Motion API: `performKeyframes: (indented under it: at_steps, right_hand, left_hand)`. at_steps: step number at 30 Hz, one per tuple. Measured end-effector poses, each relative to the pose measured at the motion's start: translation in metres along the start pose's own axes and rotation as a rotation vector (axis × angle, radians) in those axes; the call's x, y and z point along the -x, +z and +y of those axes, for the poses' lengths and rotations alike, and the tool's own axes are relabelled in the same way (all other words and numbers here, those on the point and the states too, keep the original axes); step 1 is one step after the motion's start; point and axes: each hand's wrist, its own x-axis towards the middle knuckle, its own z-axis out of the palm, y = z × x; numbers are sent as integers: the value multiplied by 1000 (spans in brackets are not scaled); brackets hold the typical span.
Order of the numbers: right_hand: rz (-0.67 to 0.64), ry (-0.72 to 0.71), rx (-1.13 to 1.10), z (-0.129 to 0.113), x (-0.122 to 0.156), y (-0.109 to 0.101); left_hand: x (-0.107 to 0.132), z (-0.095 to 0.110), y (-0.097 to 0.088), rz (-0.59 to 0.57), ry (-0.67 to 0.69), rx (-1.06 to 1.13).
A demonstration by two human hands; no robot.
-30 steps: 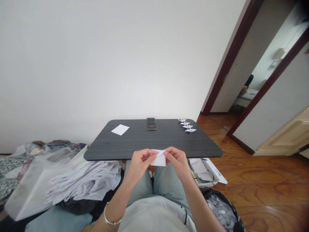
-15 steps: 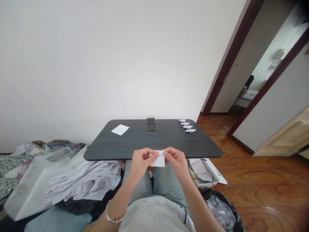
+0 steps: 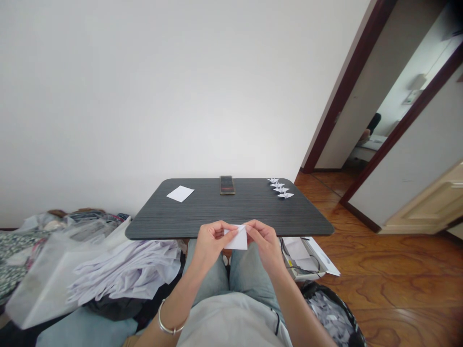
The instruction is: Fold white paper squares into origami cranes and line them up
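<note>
A small white folded paper (image 3: 237,239) is held over my lap, just in front of the near edge of the dark table (image 3: 202,217). My left hand (image 3: 211,241) pinches its left side with thumb and fingers closed. My right hand (image 3: 263,238) pinches its upper right corner the same way. The paper shows a diagonal crease and part of it is hidden behind my fingers. A silver bangle sits on my left wrist.
On the table lie a white sheet (image 3: 180,193) at the back left, a phone (image 3: 226,185) at the back middle and several small folded paper figures (image 3: 280,188) at the back right. Heaped cloth and bags (image 3: 90,270) fill the left; a doorway (image 3: 365,140) opens at the right.
The paper has been drawn in slightly between my fingers and its top flap lies flatter. Both hands stay in nearly the same place.
</note>
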Motion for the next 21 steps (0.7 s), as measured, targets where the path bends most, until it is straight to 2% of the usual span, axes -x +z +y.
performKeyframes:
  at_steps: [12, 21]
  right_hand:
    - [53, -1, 86, -4, -1, 7]
    - [61, -15, 46, 4, -3, 5]
  left_hand:
    - [-1, -7, 0, 5, 34, -22]
    - [-1, -5, -1, 4, 20, -40]
